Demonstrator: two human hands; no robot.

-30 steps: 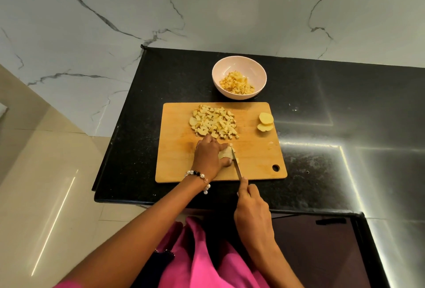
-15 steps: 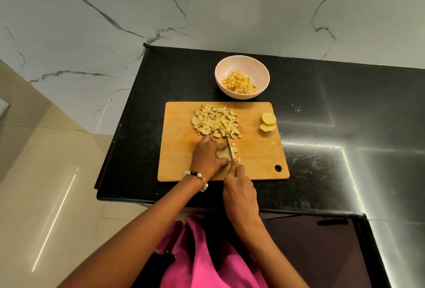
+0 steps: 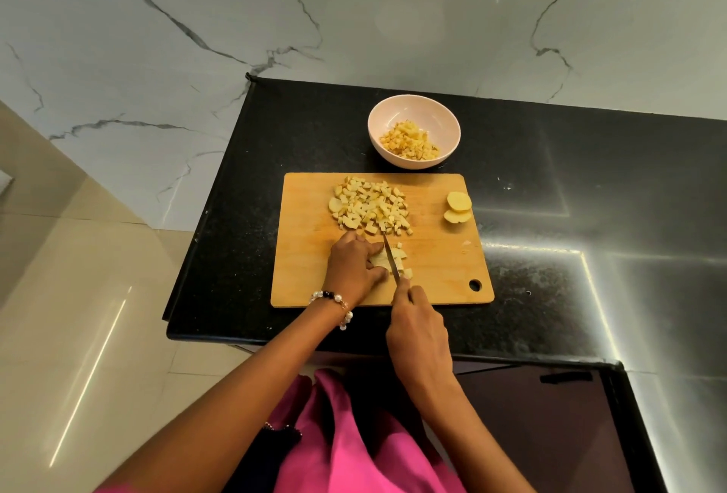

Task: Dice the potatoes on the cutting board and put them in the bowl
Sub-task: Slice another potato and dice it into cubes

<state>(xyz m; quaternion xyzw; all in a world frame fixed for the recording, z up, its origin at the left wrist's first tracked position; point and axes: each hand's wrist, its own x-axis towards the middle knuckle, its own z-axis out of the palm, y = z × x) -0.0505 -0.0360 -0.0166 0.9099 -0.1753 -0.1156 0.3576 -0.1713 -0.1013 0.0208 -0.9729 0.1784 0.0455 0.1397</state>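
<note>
Left hand (image 3: 354, 264): fingers curled, gripping potato piece (image 3: 384, 259) on cutting board (image 3: 307, 256).
Right hand (image 3: 419, 329): grasping knife (image 3: 391, 258), blade in the piece.
Diced potato (image 3: 369, 206): heaped at the board's far side.
Bowl (image 3: 414, 109): on the surface beyond the board, holding dice.

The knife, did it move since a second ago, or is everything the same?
Yes. The right hand slid forward onto the cutting board, pushing the knife through the potato piece that the left hand still holds down. A few small bits now lie beside the blade. The diced pile, the two slices and the bowl stayed put.
</note>
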